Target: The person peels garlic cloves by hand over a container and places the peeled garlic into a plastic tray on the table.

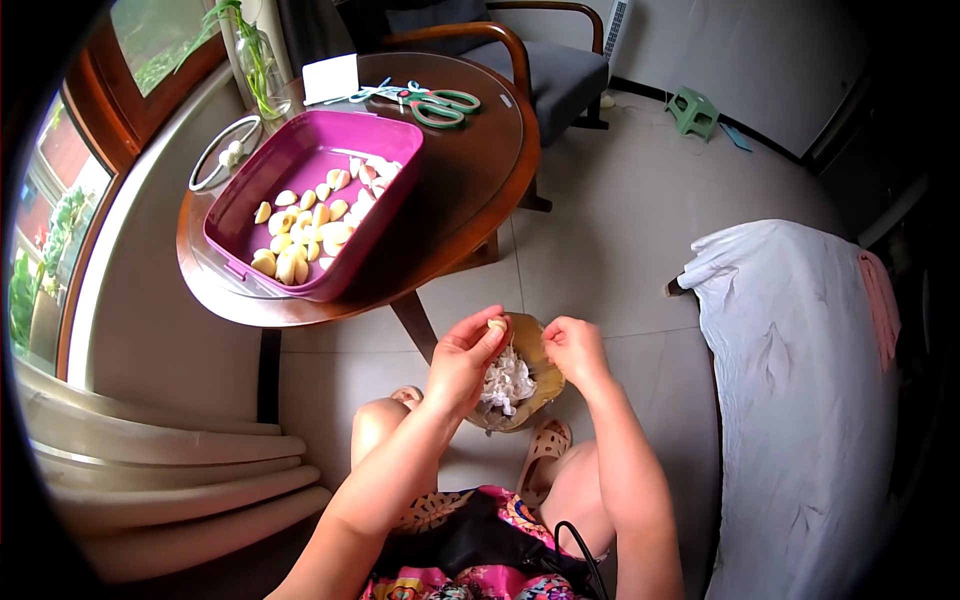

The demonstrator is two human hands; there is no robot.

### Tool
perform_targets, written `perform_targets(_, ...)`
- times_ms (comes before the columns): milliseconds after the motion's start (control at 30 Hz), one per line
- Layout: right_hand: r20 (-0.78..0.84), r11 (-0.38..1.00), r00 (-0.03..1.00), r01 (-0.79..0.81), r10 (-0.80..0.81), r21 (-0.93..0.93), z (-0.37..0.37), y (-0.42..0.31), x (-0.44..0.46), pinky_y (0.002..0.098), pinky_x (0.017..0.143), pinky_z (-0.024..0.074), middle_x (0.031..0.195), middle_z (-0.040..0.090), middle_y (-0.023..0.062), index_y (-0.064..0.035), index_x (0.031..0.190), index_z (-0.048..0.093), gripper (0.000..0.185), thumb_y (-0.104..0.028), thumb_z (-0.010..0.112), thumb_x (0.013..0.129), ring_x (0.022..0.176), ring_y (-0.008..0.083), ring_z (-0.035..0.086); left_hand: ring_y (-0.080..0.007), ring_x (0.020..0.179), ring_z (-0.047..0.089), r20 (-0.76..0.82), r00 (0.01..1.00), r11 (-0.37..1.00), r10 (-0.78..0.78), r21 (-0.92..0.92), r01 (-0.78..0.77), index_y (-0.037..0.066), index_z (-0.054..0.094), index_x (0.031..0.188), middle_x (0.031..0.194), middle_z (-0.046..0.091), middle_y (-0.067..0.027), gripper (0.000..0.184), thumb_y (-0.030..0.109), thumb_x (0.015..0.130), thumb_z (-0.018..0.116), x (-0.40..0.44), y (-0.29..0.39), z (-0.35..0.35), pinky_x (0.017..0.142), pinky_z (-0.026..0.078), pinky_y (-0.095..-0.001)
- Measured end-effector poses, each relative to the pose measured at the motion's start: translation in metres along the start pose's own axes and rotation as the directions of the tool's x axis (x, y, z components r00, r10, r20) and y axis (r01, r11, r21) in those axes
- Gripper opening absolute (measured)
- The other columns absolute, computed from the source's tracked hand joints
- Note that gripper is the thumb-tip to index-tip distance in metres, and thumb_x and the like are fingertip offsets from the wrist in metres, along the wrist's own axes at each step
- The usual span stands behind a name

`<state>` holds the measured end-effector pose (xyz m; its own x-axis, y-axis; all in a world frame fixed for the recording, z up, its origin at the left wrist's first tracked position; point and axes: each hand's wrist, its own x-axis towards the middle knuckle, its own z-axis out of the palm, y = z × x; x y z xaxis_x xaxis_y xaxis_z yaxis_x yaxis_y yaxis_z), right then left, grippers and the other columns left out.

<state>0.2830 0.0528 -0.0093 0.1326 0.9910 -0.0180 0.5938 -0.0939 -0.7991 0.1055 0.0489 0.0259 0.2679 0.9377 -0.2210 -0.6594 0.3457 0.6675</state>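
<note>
1. Garlic clove (497,325): pinched between thumb and fingers of the left hand (464,352), above the near-left part of the waste bin.
2. Right hand (574,350): just beside the left and apart from it, fingers curled in narrowly; whether anything is held in them cannot be told.
3. Waste bin (546,388): on the floor below both hands, containing a heap of pale garlic skins (509,383).
4. Magenta tray (292,165): on the round-edged wooden table (480,175), tilted in view, with loose garlic cloves (320,228) gathered mostly toward its near and right sides.
5. Green-handled scissors (444,108): on the table beyond the tray, near a white card (330,79).
6. Glass vase (259,72): beyond the tray, green stems inside.
7. Surroundings: grey-cushioned armchair (560,85) behind the table; green plastic stool (692,112) by the wall; white cloth (800,400) draped at right.
</note>
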Motion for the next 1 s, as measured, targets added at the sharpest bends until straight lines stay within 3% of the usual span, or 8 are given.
perform_targets(333, -0.020, 0.990, 0.996, 0.085, -0.088, -0.114, -0.006, -0.026, -0.006, 0.0311, 0.059, 0.0477, 0.068, 0.061, 0.0152, -0.0027, 0.076, 0.062, 0.008, -0.005, 0.057, 0.071, 0.060, 0.0259, 0.060, -0.0105, 0.084, 0.055, 0.078, 0.994, 0.902, 0.078, 0.419, -0.104, -0.001, 0.055, 0.103, 0.091, 0.059, -0.0044, 0.027, -0.001, 0.076, 0.061, -0.005, -0.005, 0.003, 0.080, 0.045, -0.0226)
perform_targets(433, -0.103, 0.956, 0.989, 0.129, -0.104, 0.264, -0.007, -0.041, -0.009, 0.0267, 0.058, 0.0472, 0.067, 0.062, 0.0120, -0.0010, 0.079, 0.062, 0.009, -0.009, 0.059, 0.075, 0.060, 0.0173, 0.061, -0.0108, 0.083, 0.056, 0.133, 0.972, 0.797, 0.193, 0.556, -0.234, -0.001, 0.057, 0.098, 0.090, 0.059, -0.0042, 0.024, -0.001, 0.074, 0.062, -0.005, -0.008, 0.003, 0.076, 0.047, -0.0224)
perform_targets(500, -0.029, 0.933, 0.993, 0.117, -0.113, 0.342, -0.018, -0.061, -0.022, 0.0221, 0.055, 0.0456, 0.070, 0.061, 0.0069, 0.0013, 0.081, 0.061, 0.009, -0.006, 0.057, 0.078, 0.062, 0.0103, 0.058, -0.0116, 0.082, 0.056, 0.180, 0.934, 0.681, 0.307, 0.644, -0.349, 0.000, 0.060, 0.093, 0.088, 0.058, -0.0050, 0.021, -0.001, 0.072, 0.064, -0.006, -0.007, 0.006, 0.073, 0.048, -0.0226)
perform_targets(533, 0.010, 0.919, 0.993, 0.107, -0.120, 0.380, -0.021, -0.066, -0.027, 0.0198, 0.054, 0.0449, 0.071, 0.061, 0.0044, 0.0025, 0.082, 0.060, 0.009, -0.005, 0.057, 0.079, 0.063, 0.0068, 0.056, -0.0122, 0.081, 0.057, 0.197, 0.921, 0.650, 0.335, 0.659, -0.377, 0.000, 0.060, 0.093, 0.088, 0.058, -0.0056, 0.021, -0.001, 0.072, 0.064, -0.007, -0.005, 0.008, 0.073, 0.048, -0.0228)
perform_targets(667, -0.032, 0.870, 0.986, 0.158, -0.162, 0.467, -0.015, -0.065, -0.038, 0.0190, 0.055, 0.0458, 0.073, 0.061, 0.0041, 0.0026, 0.082, 0.059, 0.007, -0.002, 0.057, 0.079, 0.065, 0.0069, 0.056, -0.0142, 0.078, 0.058, 0.264, 0.871, 0.528, 0.414, 0.710, -0.466, 0.001, 0.061, 0.092, 0.088, 0.058, -0.0070, 0.021, 0.000, 0.071, 0.064, -0.010, -0.004, 0.013, 0.070, 0.049, -0.0237)
perform_targets(800, 0.003, 0.889, 0.987, 0.146, -0.163, 0.434, -0.016, -0.060, -0.038, 0.0188, 0.056, 0.0461, 0.074, 0.061, 0.0048, 0.0029, 0.081, 0.059, 0.005, -0.001, 0.057, 0.079, 0.066, 0.0074, 0.057, -0.0158, 0.076, 0.058, 0.293, 0.854, 0.437, 0.429, 0.760, -0.481, 0.003, 0.063, 0.091, 0.086, 0.058, -0.0075, 0.021, 0.000, 0.070, 0.065, -0.010, -0.006, 0.012, 0.068, 0.049, -0.0243)
perform_targets(1000, 0.041, 0.901, 0.985, 0.134, -0.165, 0.412, -0.016, -0.054, -0.037, 0.0186, 0.057, 0.0463, 0.072, 0.060, 0.0050, 0.0034, 0.078, 0.056, 0.002, 0.002, 0.057, 0.078, 0.065, 0.0068, 0.056, -0.0155, 0.075, 0.057, 0.275, 0.865, 0.425, 0.419, 0.783, -0.455, 0.000, 0.064, 0.085, 0.079, 0.059, -0.0073, 0.019, -0.002, 0.066, 0.068, -0.011, -0.007, 0.013, 0.068, 0.048, -0.0242)
